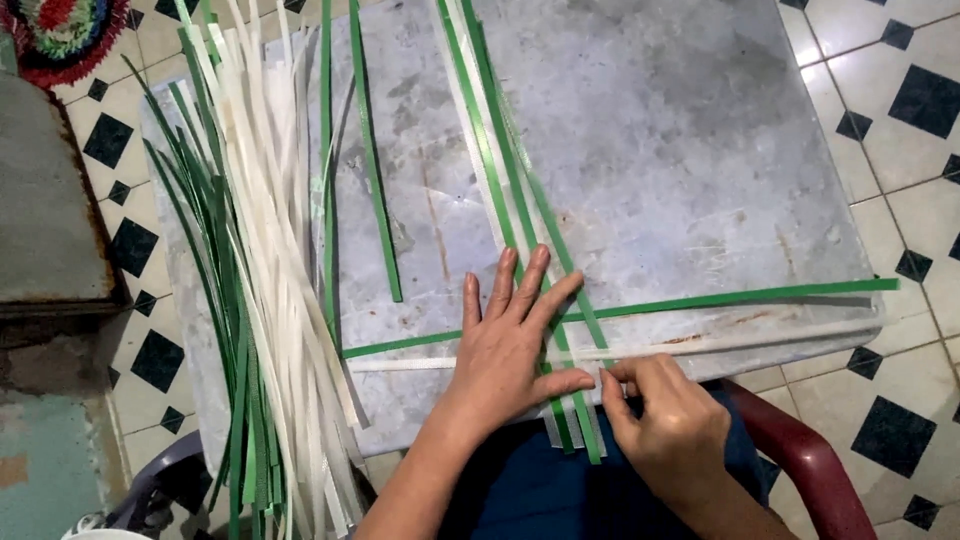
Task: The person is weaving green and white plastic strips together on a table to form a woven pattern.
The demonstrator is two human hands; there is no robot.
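My left hand (512,345) lies flat, fingers spread, pinning the crossed green strips (520,215) to the bench (680,150). Just beside it, my right hand (655,420) pinches the white strip (760,340); I judge the weave barely begun, needing snug alignment.

The left hand (510,345), pressed flat, covers the point where the upright green and white strips (520,215) cross the horizontal green strip (720,299) and white strip (740,343). The right hand (660,420) hides its own fingertips and the strip end they pinch. The loose pile of strips (255,300) runs off the top and bottom edges. A woven rug (60,35) and a red chair arm (810,465) are cropped by the frame.
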